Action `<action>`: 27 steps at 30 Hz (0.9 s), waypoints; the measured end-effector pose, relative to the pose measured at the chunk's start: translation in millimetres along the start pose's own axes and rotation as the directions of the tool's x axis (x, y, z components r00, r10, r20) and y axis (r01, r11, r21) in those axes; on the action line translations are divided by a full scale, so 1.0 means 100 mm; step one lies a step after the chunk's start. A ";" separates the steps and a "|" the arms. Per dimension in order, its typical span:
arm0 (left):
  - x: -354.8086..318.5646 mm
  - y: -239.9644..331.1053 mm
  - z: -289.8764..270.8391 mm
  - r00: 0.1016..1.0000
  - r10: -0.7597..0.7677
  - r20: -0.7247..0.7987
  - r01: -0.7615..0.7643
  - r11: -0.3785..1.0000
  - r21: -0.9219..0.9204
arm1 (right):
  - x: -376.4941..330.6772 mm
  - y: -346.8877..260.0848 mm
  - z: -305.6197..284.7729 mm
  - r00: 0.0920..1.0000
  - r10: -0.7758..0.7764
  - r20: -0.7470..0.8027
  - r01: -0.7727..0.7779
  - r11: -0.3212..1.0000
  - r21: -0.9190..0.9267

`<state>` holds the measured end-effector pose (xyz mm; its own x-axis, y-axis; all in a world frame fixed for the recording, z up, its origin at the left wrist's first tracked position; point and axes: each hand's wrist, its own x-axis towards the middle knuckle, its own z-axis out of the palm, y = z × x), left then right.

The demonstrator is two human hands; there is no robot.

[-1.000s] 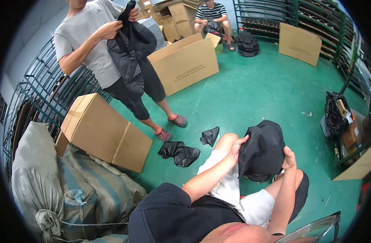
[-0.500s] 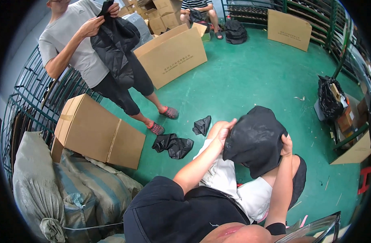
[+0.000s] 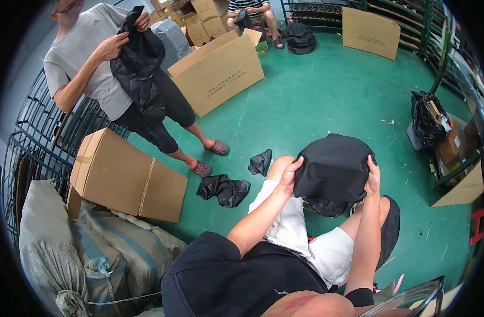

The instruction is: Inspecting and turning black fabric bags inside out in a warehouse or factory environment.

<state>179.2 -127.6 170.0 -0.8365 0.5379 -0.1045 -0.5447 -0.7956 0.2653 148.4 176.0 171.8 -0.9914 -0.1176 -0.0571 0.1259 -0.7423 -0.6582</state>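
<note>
Above my knees, between both hands, a soft black fabric piece is stretched out; it looks like a bag or cover, though its exact kind does not show. My left hand grips its left edge with the thumb on the near face. At the right edge, my right hand holds it in the same way, with most fingers hidden behind. More dark folds hang below the piece. On the floor beyond my left knee lie a small black cloth and a larger crumpled black cloth.
A standing person at the left handles another black fabric piece. Cardboard boxes and filled woven sacks stand nearby. Someone sits at the back beside a black heap. A black bin bag is at the right.
The black fabric piece has been turned and pulled flatter and tauter between my hands. Both hands keep hold of it. The view has shifted slightly.
</note>
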 end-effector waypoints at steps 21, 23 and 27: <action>-0.24 0.20 0.46 0.970 0.233 -0.072 -0.203 0.934 0.296 | -0.14 -0.21 0.05 0.998 0.034 0.060 -0.051 0.954 0.296; -0.23 0.20 0.46 0.966 0.250 -0.068 -0.225 0.939 0.262 | -0.19 -0.12 0.23 0.978 0.072 0.194 -0.129 0.946 0.297; -0.20 0.18 0.44 0.952 0.300 -0.063 -0.276 0.929 0.245 | -0.22 -0.05 0.06 0.957 -0.042 0.287 -0.032 0.968 0.249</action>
<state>188.7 -140.2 218.7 -0.9633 0.2559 -0.0806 -0.2604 -0.8195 0.5106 169.9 179.0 180.9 -0.9442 -0.2705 0.1881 0.1626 -0.8792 -0.4479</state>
